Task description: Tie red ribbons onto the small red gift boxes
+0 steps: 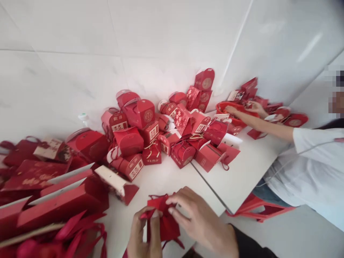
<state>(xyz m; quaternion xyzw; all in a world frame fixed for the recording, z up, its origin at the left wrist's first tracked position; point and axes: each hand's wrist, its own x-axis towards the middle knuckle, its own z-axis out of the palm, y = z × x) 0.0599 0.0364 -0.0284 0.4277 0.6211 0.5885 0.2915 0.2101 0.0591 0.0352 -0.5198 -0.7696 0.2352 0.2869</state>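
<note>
**Hands pinching at a small red box near the desk's front edge**

White wall fills the back. Below it, the pale desk is crossed by a dark seam. At right, a person in a white top reaches both arms over a red basket, with a red stool below. Heaped along the wall are red gift boxes, some bearing pale panels with characters. Longer red cartons crowd the lower left, with red ribbons in front of them.

Between the wearer's two hands is the small red box, just in front of the heap and well apart from the basket. The left hand is at its left side, thumb and forefinger pinching a red strip at the upper left; whether it is flap or ribbon, I cannot tell. The right hand comes over from the right, fingers curved, their tips at the box's upper right; whether they pinch anything, I cannot tell. Thin dark-red cord shows at the box's lower edge.
</note>
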